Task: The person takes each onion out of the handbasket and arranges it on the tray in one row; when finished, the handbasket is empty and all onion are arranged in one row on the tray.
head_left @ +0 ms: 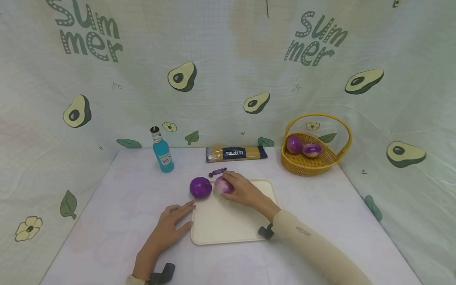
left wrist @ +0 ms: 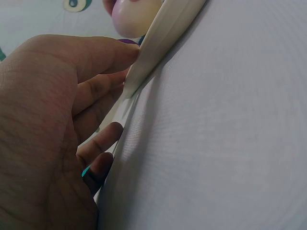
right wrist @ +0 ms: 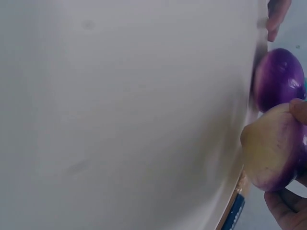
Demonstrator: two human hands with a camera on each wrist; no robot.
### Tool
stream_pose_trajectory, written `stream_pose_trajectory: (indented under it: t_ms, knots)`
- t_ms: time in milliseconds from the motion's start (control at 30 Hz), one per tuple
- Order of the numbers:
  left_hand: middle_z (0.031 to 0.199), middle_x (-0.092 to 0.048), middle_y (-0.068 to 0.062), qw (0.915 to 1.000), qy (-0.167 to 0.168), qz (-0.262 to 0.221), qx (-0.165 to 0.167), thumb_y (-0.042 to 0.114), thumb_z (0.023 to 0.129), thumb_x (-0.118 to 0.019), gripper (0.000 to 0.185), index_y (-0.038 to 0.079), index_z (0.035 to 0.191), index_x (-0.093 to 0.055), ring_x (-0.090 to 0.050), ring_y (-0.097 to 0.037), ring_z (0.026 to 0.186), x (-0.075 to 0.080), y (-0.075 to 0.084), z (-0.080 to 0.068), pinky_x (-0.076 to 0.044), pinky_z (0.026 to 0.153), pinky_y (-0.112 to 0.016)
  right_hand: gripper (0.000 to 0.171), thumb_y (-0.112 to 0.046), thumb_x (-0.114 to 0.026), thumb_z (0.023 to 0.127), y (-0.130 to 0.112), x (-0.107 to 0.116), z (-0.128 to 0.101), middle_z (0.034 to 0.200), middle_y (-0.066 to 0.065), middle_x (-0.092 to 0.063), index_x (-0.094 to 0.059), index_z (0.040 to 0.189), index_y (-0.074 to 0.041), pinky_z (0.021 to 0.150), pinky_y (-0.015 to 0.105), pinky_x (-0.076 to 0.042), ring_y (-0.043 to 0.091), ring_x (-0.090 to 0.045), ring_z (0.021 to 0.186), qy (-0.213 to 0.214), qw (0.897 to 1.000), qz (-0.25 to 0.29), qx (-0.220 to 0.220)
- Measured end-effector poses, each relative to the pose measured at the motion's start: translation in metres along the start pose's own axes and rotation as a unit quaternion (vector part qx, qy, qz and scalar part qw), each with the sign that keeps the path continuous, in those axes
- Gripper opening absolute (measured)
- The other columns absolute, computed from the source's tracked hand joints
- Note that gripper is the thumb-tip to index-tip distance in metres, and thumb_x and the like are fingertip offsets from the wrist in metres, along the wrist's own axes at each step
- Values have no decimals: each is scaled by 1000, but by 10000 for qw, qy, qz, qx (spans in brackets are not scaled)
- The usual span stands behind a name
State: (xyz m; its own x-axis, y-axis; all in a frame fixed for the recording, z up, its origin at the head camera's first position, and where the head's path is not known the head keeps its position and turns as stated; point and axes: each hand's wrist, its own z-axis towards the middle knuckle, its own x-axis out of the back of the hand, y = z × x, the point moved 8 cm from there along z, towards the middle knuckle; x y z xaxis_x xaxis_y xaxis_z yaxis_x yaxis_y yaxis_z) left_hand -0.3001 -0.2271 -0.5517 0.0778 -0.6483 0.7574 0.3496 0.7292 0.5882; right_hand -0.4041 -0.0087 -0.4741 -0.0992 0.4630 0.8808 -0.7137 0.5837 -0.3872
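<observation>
Your right hand point(head_left: 243, 191) grips a purple-and-white round turnip point(head_left: 223, 185), fingers curled over it, at the far left corner of the cream rectangular plastic tray point(head_left: 228, 225). In the right wrist view the turnip's pale side faces the camera. Just beside it, off the tray's left edge on the pale lilac worktop point(head_left: 124, 206), sits a solid purple round turnip point(head_left: 200, 187). Your left hand point(head_left: 167, 229) lies flat and relaxed on the worktop, fingertips point(left wrist: 112, 132) touching the tray's left rim and holding nothing. Behind the turnips lie a small purple wrapped candy point(head_left: 217, 171) and a flat yellow spaghetti packet point(head_left: 236, 153). A blue glass bottle point(head_left: 162, 151) stands far left; a yellow woven basket point(head_left: 313, 156) far right holds two more turnips.
</observation>
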Motion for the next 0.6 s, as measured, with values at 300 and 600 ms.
stream_pose_trajectory:
  t_ms: [300,600]
  knots:
    - [151,-48,12,10000,-7,39,0,37,93,-70,51,27,142,-58,-43,-25,127,0,0,0,-32,102,-65,68,-29,-82,84,-1,-5,3,142,20,-53,-55,138,3,111,42,-40,34,-50,131,60,9999,-99,54]
    - [150,-49,12,10000,-3,88,-35,35,93,-70,50,26,141,-59,-44,-25,126,2,3,1,-34,101,-65,67,-30,-82,84,-2,-9,6,140,17,-55,-56,137,1,109,39,-42,32,-51,130,81,9998,-160,93]
